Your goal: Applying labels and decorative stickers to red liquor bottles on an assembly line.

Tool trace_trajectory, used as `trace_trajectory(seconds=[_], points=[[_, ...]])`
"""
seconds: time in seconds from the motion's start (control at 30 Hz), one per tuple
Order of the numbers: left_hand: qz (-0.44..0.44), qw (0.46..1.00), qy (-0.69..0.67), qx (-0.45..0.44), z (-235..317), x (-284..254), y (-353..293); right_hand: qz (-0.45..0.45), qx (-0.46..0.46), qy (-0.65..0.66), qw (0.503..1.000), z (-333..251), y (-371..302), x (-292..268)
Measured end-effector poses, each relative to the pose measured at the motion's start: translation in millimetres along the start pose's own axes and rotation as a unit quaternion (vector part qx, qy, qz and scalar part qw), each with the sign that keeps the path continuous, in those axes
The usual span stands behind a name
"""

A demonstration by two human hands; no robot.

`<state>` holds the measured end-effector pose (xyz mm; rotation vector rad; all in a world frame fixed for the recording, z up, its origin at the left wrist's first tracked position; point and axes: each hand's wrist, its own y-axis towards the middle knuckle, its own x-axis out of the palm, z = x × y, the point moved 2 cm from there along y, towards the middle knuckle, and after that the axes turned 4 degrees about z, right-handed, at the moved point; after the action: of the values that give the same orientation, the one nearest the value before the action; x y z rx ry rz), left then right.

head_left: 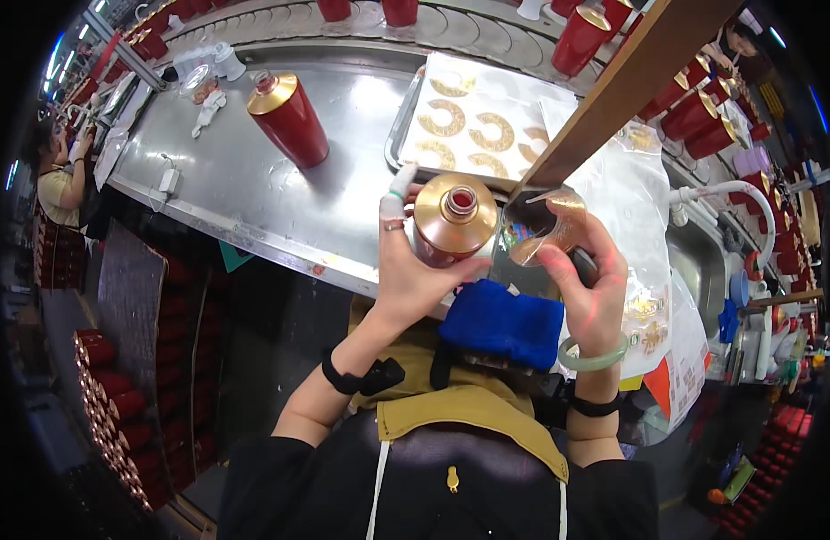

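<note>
Left fingers (470, 269) hold a bottle (437, 225), right fingers (560, 267) a gold label (563, 227) (lettering illegible).

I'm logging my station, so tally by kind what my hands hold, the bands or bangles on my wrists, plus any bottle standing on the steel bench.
Red bottles with gold shoulders: 2 (left hand, steel bench)
Curved gold-patterned sheet: 1 (right hand)
Black wristbands: 2 (one each wrist)
Pale green bangle: 1 (right wrist)
Total: 6

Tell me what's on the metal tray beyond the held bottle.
A white sheet with gold C-shaped pieces lies on the tray; what the wooden bar covers at right can't be seen.
</note>
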<state>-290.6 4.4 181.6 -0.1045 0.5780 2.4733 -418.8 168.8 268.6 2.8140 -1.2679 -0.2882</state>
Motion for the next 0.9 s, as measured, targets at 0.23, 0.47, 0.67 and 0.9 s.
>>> trace_trajectory(seconds=[0.23,0.47,0.67,0.9], points=[[-0.003,0.990,-0.077,0.114,32,-42,-24,0.002,-0.034,0.015,0.999,-10,-2,20],[0.023,0.953,-0.277,-0.118,64,-39,-12,-0.056,-0.098,0.067,0.991,-3,-10,42],[0.046,0.959,-0.258,-0.106,58,-38,-10,-0.006,-0.060,0.077,0.995,6,-6,50],[0.014,0.975,-0.217,-0.046,46,-33,-3,0.067,-0.096,-0.027,0.993,15,3,54]])
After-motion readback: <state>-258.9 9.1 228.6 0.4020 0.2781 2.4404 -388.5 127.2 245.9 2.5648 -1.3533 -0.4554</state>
